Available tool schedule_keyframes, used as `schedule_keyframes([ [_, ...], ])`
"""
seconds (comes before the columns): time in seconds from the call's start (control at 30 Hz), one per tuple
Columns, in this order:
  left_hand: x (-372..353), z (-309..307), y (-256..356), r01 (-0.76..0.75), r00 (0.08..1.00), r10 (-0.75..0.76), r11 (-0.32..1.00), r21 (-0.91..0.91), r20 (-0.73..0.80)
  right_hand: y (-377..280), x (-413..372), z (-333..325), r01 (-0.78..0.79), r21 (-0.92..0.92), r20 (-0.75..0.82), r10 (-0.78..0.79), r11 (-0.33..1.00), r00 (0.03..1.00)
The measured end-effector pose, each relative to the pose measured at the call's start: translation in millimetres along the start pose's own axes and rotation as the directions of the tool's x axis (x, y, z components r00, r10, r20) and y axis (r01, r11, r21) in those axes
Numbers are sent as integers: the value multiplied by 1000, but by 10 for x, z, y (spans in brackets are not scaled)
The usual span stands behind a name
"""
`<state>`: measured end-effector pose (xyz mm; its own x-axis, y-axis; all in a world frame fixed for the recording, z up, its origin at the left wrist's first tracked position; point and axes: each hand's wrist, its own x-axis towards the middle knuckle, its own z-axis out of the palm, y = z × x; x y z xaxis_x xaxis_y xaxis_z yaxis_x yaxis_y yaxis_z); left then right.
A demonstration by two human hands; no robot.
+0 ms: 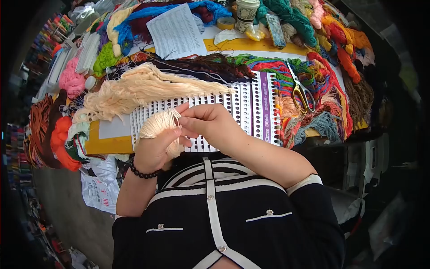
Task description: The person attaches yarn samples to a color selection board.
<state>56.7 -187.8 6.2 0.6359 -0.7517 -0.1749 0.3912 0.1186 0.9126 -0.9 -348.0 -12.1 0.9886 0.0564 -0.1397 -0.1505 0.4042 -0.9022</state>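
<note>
My left hand [154, 150], with a dark bead bracelet at the wrist, is closed round a bundle of cream embroidery thread [157, 124]. The fingers of my right hand [204, 123] pinch the looped end of that bundle at its right side. Under both hands lie white perforated thread cards [204, 143] with rows of holes, one bearing a purple printed strip [268, 103]. A long peach thread hank [152, 85] stretches across the cards just beyond my hands. To its far side, dark brown and black threads [206, 67] run along the cards.
Scissors [301, 92] with gold and dark handles lie on multicoloured threads [329, 103] at the right. A printed sheet [175, 31], tape roll [225, 22], paper cup [246, 13] and phone [275, 30] are at the back. Pink yarn [71, 80] and orange-red yarn [65, 141] are at the left.
</note>
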Motion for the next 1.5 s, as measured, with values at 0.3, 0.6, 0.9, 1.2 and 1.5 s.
schedule_keyframes([
  [0.3,-84,-93,-68,-17,995,15,1000,-18,-95,1,-62,107,75,99,-2,-75,992,997],
  [0.6,-83,-143,-105,-86,996,85,992,-88,-15,-30,-9,189,-19,117,-77,28,993,997],
  [0.9,-107,-80,-98,-118,992,119,993,26,-47,-24,-31,223,-11,36,-26,12,999,1000],
  [1.2,-109,-139,-102,-71,997,69,992,-104,-24,32,-17,148,32,167,61,-43,985,997],
  [1.5,-81,-237,-142,-158,983,145,981,-110,-117,54,56,-86,-37,510,-27,59,859,998],
])
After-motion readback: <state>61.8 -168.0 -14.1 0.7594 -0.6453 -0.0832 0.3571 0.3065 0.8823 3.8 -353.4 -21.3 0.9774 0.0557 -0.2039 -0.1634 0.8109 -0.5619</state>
